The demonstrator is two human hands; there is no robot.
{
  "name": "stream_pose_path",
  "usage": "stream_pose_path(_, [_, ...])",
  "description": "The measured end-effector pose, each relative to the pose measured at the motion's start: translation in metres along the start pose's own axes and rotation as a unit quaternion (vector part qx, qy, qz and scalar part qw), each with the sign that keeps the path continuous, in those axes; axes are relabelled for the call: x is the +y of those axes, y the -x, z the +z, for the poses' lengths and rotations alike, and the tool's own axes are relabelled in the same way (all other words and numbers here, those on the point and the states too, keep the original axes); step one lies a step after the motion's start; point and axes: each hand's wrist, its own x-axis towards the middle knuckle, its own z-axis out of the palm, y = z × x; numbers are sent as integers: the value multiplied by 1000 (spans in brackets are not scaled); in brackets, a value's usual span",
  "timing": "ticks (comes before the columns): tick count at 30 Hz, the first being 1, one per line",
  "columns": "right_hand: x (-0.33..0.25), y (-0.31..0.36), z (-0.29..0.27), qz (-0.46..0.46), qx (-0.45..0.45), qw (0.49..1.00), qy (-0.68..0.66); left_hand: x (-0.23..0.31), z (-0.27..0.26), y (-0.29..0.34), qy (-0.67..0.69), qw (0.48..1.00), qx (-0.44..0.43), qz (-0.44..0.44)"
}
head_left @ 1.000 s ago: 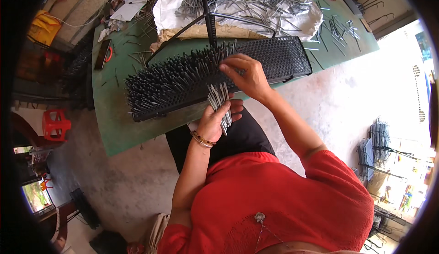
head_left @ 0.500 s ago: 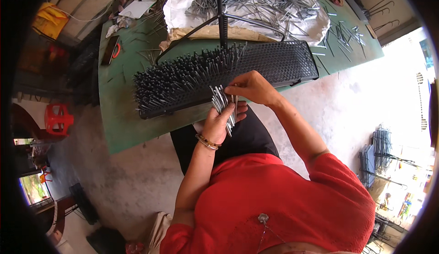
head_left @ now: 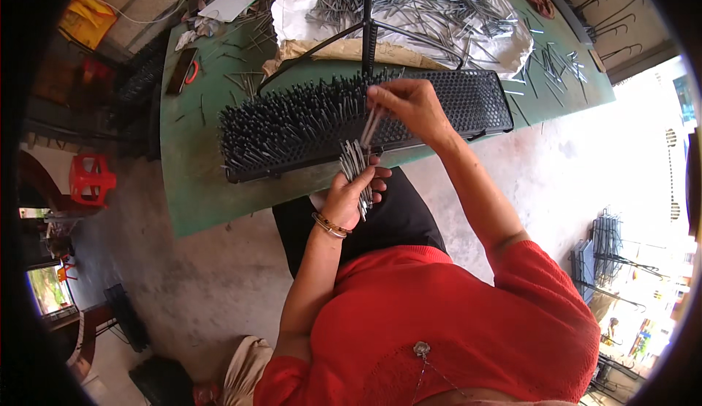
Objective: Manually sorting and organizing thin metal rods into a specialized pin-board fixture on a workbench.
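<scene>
My left hand (head_left: 348, 196) is closed around a bundle of thin silvery metal rods (head_left: 354, 163), held below the near edge of a long black perforated rack (head_left: 468, 106). Pinched in my right hand (head_left: 414, 106) are one or two rods (head_left: 371, 126), hanging down from thumb and fingertips, blurred by motion. That hand hovers over the rack beside the last filled rows. Many dark rods (head_left: 292, 117) stand upright in the holes of the rack's left and middle part, while the holes on its right show bare.
Behind the rack, a white sack (head_left: 289, 8) lies spread under a heap of loose rods (head_left: 409, 0). A black metal stand (head_left: 368, 33) rises beside it. Scissors with red handles (head_left: 192, 72) lie on the green table (head_left: 191, 201). A red stool (head_left: 92, 179) stands at left.
My right hand has lifted away from the left-hand bundle, up and toward the rack, drawing rods along in its fingers. My left hand stays nearly where it was.
</scene>
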Motion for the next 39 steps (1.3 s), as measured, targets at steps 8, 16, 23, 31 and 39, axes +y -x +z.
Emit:
stream_pose_path(8, [13,-25,25,-163,61,981,88,1,4,-1,41,998,40,-16])
stream_pose_path(16, [9,-25,19,-200,14,970,140,3,4,-1,77,997,-7,-27])
stream_pose_path(23, [10,-25,23,-227,33,962,149,4,5,-2,85,996,6,-24])
stream_pose_path(31, [19,-28,33,-324,47,925,191,3,2,-3,72,997,-10,-26])
stream_pose_path(39, [30,-21,38,-412,86,852,310,1,2,-2,68,997,-19,-31])
